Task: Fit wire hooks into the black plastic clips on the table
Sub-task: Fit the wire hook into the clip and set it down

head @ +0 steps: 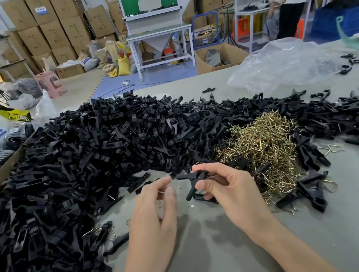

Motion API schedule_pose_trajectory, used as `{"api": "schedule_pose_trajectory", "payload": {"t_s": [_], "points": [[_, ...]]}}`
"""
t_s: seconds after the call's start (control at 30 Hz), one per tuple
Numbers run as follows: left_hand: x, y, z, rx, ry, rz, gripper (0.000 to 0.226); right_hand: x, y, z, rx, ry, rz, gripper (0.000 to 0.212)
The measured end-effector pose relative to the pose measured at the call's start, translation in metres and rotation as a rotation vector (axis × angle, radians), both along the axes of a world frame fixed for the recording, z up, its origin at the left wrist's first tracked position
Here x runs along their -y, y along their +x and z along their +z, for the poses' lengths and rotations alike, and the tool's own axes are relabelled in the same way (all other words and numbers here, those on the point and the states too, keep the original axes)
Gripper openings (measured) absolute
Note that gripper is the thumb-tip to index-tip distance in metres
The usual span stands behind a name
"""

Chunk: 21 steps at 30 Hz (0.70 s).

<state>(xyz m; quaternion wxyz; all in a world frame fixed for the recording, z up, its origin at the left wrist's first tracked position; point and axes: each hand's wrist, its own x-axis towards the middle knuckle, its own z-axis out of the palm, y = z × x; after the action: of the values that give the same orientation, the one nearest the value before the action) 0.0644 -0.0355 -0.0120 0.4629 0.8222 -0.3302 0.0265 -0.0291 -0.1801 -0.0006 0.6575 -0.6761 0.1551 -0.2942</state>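
right grip: thumb and fingers pinch one black clip, held just above the desk. left grip: fingertips pinched narrow on a thin wire hook, mostly hidden, close to the clip's tip. clip heap lies left and behind; brass hook pile right.

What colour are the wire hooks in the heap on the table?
Brassy gold; the wire hooks show best in the head view.
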Motion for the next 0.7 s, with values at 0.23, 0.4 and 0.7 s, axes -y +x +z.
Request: {"api": "schedule_pose_trajectory", "payload": {"t_s": [0.23,0.4,0.7], "points": [[0.004,-0.009,0.005,-0.113,-0.183,-0.139,0.026,0.001,-0.001,0.004,0.028,0.073,0.008,0.030],[0.003,-0.010,0.003,-0.064,-0.130,-0.138,0.021,-0.001,-0.001,0.007,0.031,0.126,0.033,0.025],[0.006,-0.019,0.010,-0.216,-0.246,-0.297,0.028,-0.005,-0.001,0.005,0.025,0.081,0.018,0.026]]}}
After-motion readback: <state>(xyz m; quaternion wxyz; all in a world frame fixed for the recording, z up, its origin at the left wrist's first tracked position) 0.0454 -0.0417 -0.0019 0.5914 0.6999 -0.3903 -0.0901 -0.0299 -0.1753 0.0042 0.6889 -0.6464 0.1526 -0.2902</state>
